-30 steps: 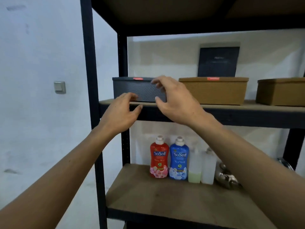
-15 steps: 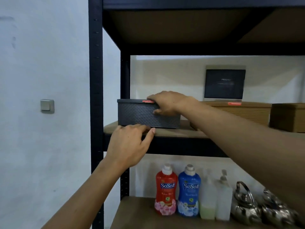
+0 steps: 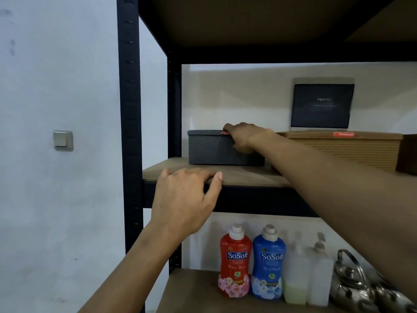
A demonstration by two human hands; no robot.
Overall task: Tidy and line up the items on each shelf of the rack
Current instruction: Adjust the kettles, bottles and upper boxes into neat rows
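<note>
Straightening of the middle shelf [image 3: 248, 177] is going on: the left hand [image 3: 185, 199] is resting loose-fingered on its front edge, holding nothing, while the dark grey box [image 3: 209, 150], at the shelf's left end, is being gripped at the lid by the right hand [image 3: 246, 137]. Next it is probably needing a nudge into line with the tan box [image 3: 338, 150]. Against a second ago, the dark grey box is sitting farther back from the edge.
</note>
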